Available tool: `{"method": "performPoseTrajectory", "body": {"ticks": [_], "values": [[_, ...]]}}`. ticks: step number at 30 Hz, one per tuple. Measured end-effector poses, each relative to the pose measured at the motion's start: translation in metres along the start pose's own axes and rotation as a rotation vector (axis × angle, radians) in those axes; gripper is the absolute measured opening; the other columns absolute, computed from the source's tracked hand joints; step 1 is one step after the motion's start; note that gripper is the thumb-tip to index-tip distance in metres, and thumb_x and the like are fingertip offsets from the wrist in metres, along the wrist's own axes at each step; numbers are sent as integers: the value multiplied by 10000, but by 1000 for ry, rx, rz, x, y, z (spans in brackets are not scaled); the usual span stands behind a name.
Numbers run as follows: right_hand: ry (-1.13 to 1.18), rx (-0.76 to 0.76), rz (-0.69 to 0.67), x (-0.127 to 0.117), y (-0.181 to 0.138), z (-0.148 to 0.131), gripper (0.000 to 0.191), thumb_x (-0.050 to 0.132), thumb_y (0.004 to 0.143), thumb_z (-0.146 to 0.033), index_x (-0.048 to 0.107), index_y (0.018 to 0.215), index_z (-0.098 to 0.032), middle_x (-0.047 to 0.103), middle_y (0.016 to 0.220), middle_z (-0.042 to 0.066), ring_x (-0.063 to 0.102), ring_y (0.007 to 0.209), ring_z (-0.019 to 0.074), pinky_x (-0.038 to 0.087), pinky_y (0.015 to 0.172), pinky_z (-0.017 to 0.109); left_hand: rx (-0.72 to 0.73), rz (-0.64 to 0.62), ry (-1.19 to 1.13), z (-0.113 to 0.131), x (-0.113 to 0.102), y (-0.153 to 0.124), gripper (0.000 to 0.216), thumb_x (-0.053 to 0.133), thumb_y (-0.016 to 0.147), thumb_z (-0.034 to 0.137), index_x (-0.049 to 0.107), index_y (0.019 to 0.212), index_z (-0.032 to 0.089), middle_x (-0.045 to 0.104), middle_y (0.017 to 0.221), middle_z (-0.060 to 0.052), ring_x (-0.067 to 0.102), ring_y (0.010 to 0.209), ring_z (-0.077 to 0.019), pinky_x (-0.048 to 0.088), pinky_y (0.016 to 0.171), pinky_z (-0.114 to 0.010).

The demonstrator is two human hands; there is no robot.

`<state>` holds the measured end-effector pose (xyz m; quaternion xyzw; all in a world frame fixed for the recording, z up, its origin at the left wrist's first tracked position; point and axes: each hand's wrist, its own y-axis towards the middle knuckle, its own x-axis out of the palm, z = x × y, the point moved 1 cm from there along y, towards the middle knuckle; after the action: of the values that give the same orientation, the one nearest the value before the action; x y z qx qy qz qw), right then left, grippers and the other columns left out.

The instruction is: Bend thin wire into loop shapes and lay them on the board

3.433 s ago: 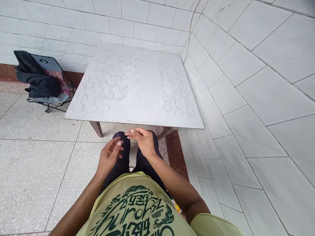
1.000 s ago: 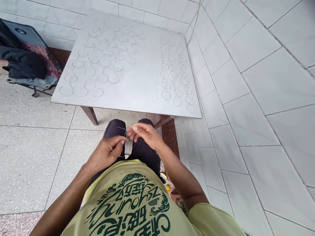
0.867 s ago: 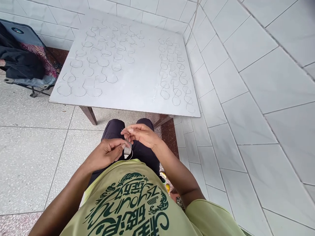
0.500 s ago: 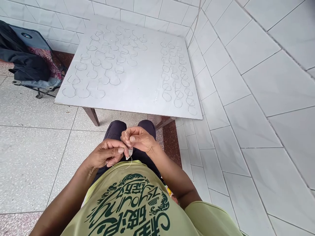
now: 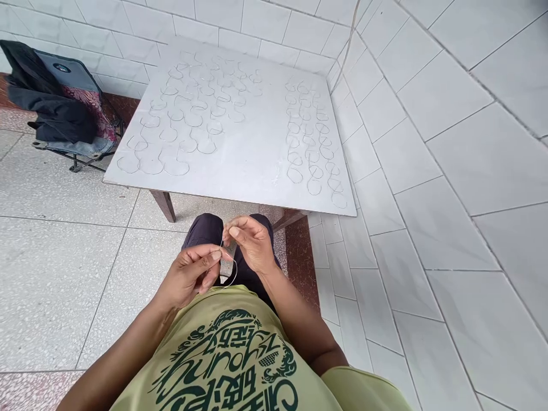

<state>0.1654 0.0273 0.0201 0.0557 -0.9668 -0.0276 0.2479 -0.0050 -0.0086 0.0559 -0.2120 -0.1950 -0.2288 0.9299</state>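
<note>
My left hand [image 5: 192, 275] and my right hand [image 5: 249, 242] meet above my knees, just short of the table's near edge. Both pinch a thin piece of wire [image 5: 229, 268] that curves into a loop between them. The left thumb and forefinger close on one part, the right fingertips on the upper end. On the white tabletop [image 5: 252, 148] lie several bent wire shapes: open curved ones [image 5: 180, 131] on the left, closed loops [image 5: 310, 140] in rows on the right.
A white tiled wall [image 5: 428, 171] runs close along the table's right side. A folding chair with dark clothes [image 5: 64, 117] stands on the speckled floor [image 5: 64, 257] at the left. A thin line [image 5: 342, 57] hangs down in the wall corner.
The hands came together from apart and took up the wire. Over the last second the wire has bent into a loop between the fingers; the view has shifted slightly.
</note>
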Motion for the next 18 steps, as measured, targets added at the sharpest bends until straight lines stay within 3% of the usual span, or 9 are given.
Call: {"method": "performPoseTrajectory", "body": {"ticks": [3, 5, 9, 18], "values": [[-54, 101, -44, -7, -8, -6, 302, 672, 972, -500, 698, 1024, -204, 702, 880, 38, 662, 760, 159, 520, 647, 281, 62, 116, 129, 4, -1, 0, 279, 649, 995, 416, 750, 1099, 177, 535, 532, 46, 407, 422, -61, 244, 444, -192], [-137, 137, -69, -9, -19, -10, 363, 605, 1003, -541, 705, 983, -193, 699, 841, 40, 650, 718, 150, 501, 629, 274, 68, 165, 152, 4, -2, 1, 296, 661, 985, 440, 751, 1125, 196, 582, 601, 32, 461, 447, -69, 256, 440, -192], [-269, 169, -85, -4, -44, -14, 349, 609, 1013, -508, 713, 925, -187, 694, 799, 32, 630, 679, 136, 503, 653, 276, 69, 182, 153, 0, -6, 5, 303, 676, 971, 452, 765, 1128, 209, 625, 684, 14, 476, 461, -61, 235, 430, -191], [-233, 92, -76, 13, -62, -9, 336, 556, 1048, -462, 739, 954, -197, 673, 945, 57, 621, 702, 137, 518, 650, 294, 57, 219, 71, -6, -9, 5, 273, 736, 930, 416, 791, 1100, 210, 640, 778, 4, 466, 472, -42, 225, 395, -169]]}}
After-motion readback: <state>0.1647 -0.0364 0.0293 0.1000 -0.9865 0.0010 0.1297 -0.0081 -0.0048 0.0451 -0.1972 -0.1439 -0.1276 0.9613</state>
